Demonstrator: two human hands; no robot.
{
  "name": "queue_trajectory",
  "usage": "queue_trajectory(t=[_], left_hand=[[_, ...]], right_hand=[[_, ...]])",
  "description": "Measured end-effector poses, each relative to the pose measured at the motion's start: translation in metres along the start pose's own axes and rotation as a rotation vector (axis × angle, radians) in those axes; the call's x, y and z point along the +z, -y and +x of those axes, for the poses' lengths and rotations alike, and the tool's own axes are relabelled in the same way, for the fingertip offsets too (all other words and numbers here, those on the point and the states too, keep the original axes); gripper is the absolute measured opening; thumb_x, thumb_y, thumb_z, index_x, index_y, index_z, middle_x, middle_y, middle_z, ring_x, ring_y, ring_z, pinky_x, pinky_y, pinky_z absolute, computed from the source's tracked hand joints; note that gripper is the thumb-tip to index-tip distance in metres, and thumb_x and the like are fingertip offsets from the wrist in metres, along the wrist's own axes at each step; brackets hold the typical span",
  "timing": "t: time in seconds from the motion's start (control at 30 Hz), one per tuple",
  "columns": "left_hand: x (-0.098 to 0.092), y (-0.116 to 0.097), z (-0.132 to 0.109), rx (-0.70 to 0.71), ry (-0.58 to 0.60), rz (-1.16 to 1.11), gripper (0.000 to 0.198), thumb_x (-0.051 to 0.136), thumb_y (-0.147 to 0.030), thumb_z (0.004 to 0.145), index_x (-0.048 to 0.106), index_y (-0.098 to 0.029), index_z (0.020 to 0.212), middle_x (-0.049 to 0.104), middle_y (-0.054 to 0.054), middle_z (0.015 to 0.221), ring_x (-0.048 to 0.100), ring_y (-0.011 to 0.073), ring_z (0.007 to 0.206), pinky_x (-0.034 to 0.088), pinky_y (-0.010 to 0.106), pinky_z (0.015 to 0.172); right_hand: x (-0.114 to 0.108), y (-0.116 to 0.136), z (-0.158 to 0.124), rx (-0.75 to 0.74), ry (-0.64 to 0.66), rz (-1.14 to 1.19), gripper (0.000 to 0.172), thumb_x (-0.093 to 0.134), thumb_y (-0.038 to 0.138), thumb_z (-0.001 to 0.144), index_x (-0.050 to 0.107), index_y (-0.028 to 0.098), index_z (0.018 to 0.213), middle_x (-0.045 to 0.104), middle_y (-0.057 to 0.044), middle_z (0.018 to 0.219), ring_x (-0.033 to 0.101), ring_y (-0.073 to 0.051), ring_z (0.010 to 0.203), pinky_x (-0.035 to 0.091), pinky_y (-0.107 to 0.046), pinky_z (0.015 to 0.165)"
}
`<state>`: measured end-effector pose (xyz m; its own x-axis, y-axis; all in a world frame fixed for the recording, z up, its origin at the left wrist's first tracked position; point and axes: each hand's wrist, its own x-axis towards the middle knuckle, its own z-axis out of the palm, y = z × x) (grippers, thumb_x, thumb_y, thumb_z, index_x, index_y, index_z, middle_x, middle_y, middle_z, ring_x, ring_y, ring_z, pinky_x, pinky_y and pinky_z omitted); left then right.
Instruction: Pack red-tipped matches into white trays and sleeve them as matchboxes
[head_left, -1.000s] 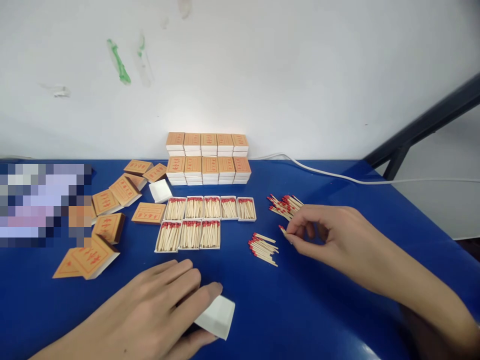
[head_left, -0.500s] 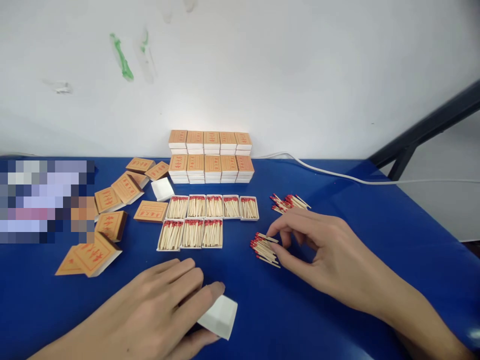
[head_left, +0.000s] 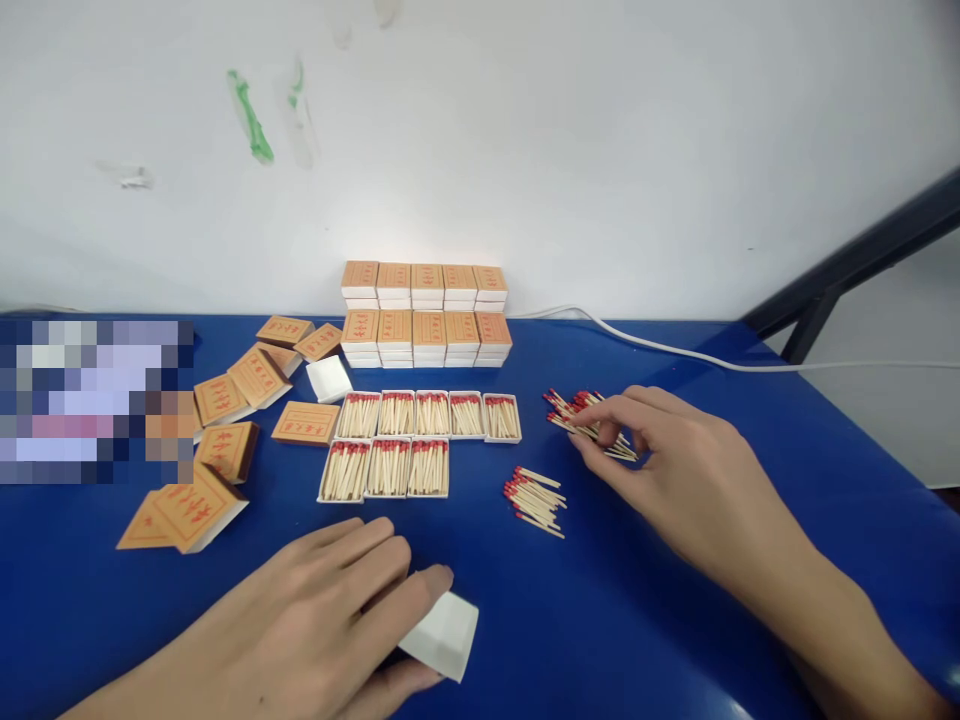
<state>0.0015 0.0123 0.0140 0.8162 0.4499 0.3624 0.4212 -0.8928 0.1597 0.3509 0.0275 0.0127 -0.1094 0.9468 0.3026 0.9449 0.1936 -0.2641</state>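
Now | right hand (head_left: 675, 470) back from near match pile (head_left: 536, 500) to far pile (head_left: 570, 407), fingers narrowed, probably pinching several matches | left hand (head_left: 322, 610) unmoved, gripping white matchbox tray (head_left: 444, 637)

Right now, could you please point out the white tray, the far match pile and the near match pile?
white tray (head_left: 444, 636), head view, exposed right end.
far match pile (head_left: 570, 406), head view, red heads.
near match pile (head_left: 537, 498), head view, middle.

Left hand (head_left: 322, 610) curled, right hand (head_left: 679, 465) outstretched forward.
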Motion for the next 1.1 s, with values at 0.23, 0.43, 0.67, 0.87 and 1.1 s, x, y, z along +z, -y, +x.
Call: queue_trajectory(t=[0.23, 0.43, 0.67, 0.87, 1.1], left_hand=[[-0.002, 0.001, 0.004, -0.007, -0.018, 0.009, 0.052, 0.027, -0.039, 0.132, 0.076, -0.022, 0.131, 0.084, -0.002, 0.102, 0.079, 0.0181, 0.091, 0.057, 0.038, 0.087], [-0.001, 0.001, 0.0, -0.003, 0.001, -0.004, 0.052, 0.028, -0.039, 0.131, 0.076, -0.022, 0.134, 0.083, -0.001, 0.103, 0.077, 0.0182, 0.09, 0.056, 0.037, 0.087], [-0.001, 0.003, -0.002, 0.0, 0.028, -0.002, 0.048, 0.033, -0.039, 0.131, 0.077, -0.021, 0.135, 0.082, 0.002, 0.105, 0.076, 0.0193, 0.094, 0.057, 0.035, 0.091], [-0.001, 0.002, -0.002, -0.005, 0.033, -0.012, 0.049, 0.031, -0.039, 0.131, 0.076, -0.021, 0.136, 0.082, 0.002, 0.105, 0.077, 0.0203, 0.094, 0.058, 0.036, 0.089], [-0.001, 0.001, 0.001, -0.009, 0.019, -0.021, 0.051, 0.029, -0.038, 0.131, 0.077, -0.02, 0.132, 0.082, 0.002, 0.102, 0.075, 0.0198, 0.087, 0.057, 0.036, 0.084]], right_hand=[[0.005, 0.002, -0.001, 0.109, -0.07, -0.082, 0.013, 0.072, 0.036, 0.103, 0.078, 0.027, 0.095, 0.073, -0.003, 0.087, 0.071, -0.028, 0.084, 0.043, -0.037, 0.064], [0.008, -0.001, -0.002, 0.111, -0.006, -0.058, 0.014, 0.073, 0.036, 0.102, 0.076, 0.027, 0.091, 0.074, -0.004, 0.088, 0.069, -0.027, 0.081, 0.045, -0.038, 0.065], [0.006, -0.006, -0.003, 0.131, 0.03, -0.007, 0.014, 0.072, 0.037, 0.104, 0.077, 0.027, 0.097, 0.077, -0.006, 0.094, 0.07, -0.029, 0.086, 0.047, -0.039, 0.069], [-0.004, 0.003, -0.001, 0.058, 0.036, 0.143, 0.017, 0.073, 0.042, 0.11, 0.078, 0.028, 0.101, 0.077, -0.006, 0.098, 0.067, -0.026, 0.083, 0.051, -0.039, 0.071], [-0.012, 0.023, -0.003, 0.051, 0.209, 0.381, 0.019, 0.071, 0.043, 0.113, 0.077, 0.03, 0.102, 0.077, 0.001, 0.091, 0.063, -0.018, 0.07, 0.049, -0.032, 0.061]])
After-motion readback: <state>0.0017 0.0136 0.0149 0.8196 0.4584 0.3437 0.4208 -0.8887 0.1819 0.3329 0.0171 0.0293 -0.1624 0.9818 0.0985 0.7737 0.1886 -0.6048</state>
